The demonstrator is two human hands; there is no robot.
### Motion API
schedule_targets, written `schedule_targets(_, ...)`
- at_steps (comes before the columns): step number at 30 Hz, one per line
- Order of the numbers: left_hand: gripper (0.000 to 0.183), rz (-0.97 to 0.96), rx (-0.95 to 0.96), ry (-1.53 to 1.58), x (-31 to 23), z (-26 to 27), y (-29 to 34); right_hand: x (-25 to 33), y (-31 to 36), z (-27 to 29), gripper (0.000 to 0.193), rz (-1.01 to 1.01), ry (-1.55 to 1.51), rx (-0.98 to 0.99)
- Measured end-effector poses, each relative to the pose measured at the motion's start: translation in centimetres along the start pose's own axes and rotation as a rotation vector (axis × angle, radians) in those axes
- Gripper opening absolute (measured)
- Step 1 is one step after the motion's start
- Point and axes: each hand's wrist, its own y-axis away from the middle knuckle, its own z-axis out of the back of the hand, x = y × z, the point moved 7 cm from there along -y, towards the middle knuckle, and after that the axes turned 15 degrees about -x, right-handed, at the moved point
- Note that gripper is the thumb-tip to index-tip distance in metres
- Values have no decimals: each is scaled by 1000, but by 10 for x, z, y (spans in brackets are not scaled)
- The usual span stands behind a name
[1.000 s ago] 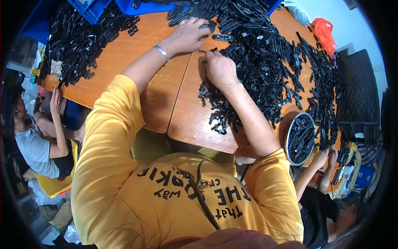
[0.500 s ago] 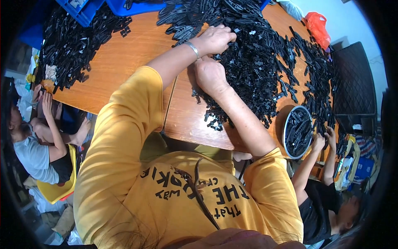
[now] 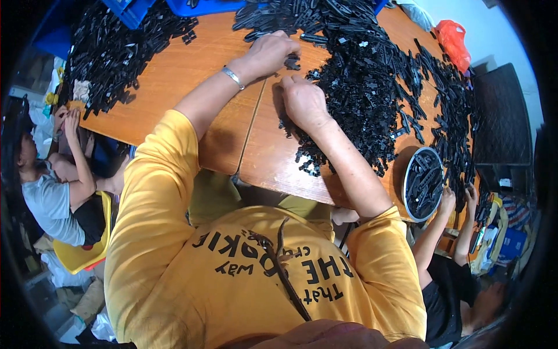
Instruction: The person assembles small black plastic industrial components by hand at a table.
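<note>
My left hand (image 3: 268,57), with a silver bracelet at its wrist, is over the orange-brown wooden table at the left border of a big heap of small black plastic parts (image 3: 363,87). Its fingers are curled, and a small black plastic part (image 3: 292,62) shows at the fingertips. Just nearer to me, my right hand (image 3: 305,103) rests closed along the heap's left side. Its fingertips are turned away, so whatever they hold is hidden. Longer flat black parts (image 3: 273,17) lie piled beyond my left hand.
A round bowl (image 3: 405,192) of long black parts stands at the table's right. Another black heap (image 3: 116,64) lies far left beside a blue crate (image 3: 125,13). A red plastic bag (image 3: 453,45) is far right. People sit working at left and right.
My left hand has drawn back leftward from the heap, and a black part now shows at its fingertips. The two hands, close together before, are further apart. The whole view has shifted slightly.
</note>
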Motion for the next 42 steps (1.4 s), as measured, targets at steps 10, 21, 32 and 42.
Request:
schedule_targets(10, 19, 522, -238, 319, 28, 35, 73, -7, 6, 11, 6, 27, 19, 20)
schedule_targets(21, 15, 504, -179, 56, 35, 63, 90, -2, -28, -14, 20, -2, -3, -48)
schedule_targets(32, 20, 327, -152, -76, 7, 78, 111, -2, -31, -24, 8, 127, 40, 94)
schedule_targets(42, 30, 1142, -325, 1069, 14, 71, 129, 22, -20, 28, 13, -225, -473, -318)
